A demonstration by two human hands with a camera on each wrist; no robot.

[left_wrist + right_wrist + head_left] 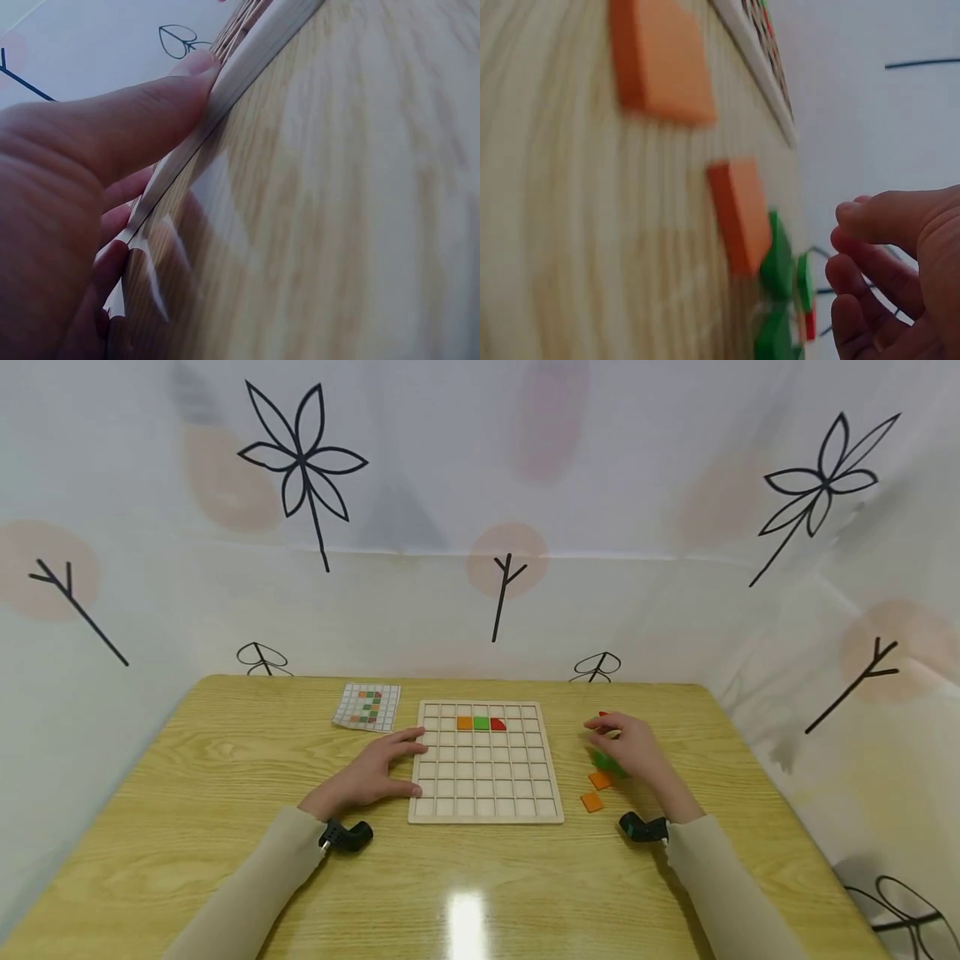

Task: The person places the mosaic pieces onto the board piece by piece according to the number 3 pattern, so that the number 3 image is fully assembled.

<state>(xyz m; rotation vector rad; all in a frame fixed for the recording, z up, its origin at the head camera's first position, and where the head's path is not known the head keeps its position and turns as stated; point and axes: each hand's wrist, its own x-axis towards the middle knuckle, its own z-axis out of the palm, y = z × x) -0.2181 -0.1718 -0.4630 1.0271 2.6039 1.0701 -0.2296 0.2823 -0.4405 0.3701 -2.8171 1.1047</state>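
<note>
A pale wooden grid board (485,818) lies in the middle of the table. In one of its upper rows sit an orange square tile (465,723), a green tile (482,723) and a red tile with a rounded corner (498,724). My left hand (367,772) rests against the board's left edge, fingers and thumb spread along it. Right of the board, my right hand (636,752) hovers over loose tiles, its fingers loosely bent and no tile visible in them. Green tiles (609,765) are partly hidden beneath it; orange tiles (739,214) lie nearer me.
A paper card (366,707) printed with a coloured grid pattern lies behind my left hand, left of the board. A bit of red (603,714) shows beyond the right fingers. White patterned cloth (420,610) hangs behind the wooden table (405,902).
</note>
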